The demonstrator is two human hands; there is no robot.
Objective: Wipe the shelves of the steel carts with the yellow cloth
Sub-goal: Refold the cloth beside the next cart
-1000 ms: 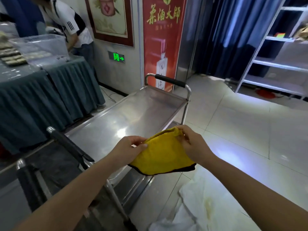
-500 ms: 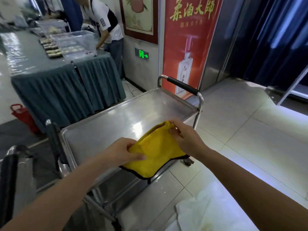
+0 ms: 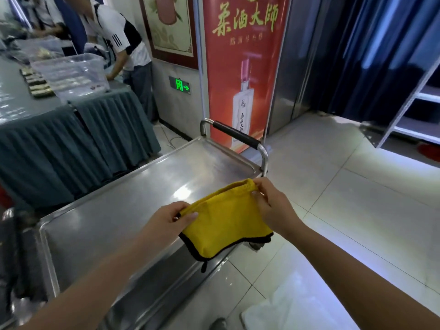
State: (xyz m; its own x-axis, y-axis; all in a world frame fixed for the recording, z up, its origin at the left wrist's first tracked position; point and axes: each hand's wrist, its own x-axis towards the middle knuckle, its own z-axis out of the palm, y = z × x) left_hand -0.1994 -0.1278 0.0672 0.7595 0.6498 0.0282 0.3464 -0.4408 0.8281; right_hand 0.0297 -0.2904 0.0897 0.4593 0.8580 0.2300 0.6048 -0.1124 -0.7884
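Holding: one yellow cloth (image 3: pixel 223 226) with a black edge, stretched between two hands above the near right part of the cart's top shelf.
Left hand (image 3: pixel 170 221): fingers and thumb pinch the cloth's left upper corner.
Right hand (image 3: pixel 271 206): fingertips pinch the cloth's right upper corner, a little farther off and higher than the left hand.
Cloth position: it hangs from both hands; its lower black edge droops over the shelf's right rim, and whether it touches the steel cannot be told.
Steel cart (image 3: pixel 114 225): one in full view, its top shelf a shiny tray with a raised rim, running from below the left forearm to beyond both hands.
Cart handle (image 3: pixel 234 134): one black-sleeved bar at the far end, past the right hand.
Second cart (image 3: pixel 14 253): only a dark, blurred piece of one shows left of the left forearm.
Table (image 3: pixel 71 136): one with a grey-green skirt, well left of the left hand and farther off; one clear plastic box (image 3: pixel 71 75) stands on it.
Person (image 3: pixel 123 48): one in a white and black shirt beyond the table.
Red poster (image 3: pixel 240 67): one on the wall beyond the handle; one green exit sign (image 3: pixel 180 85) to its left.
White sheet (image 3: pixel 295 308): one on the floor tiles below the right forearm.
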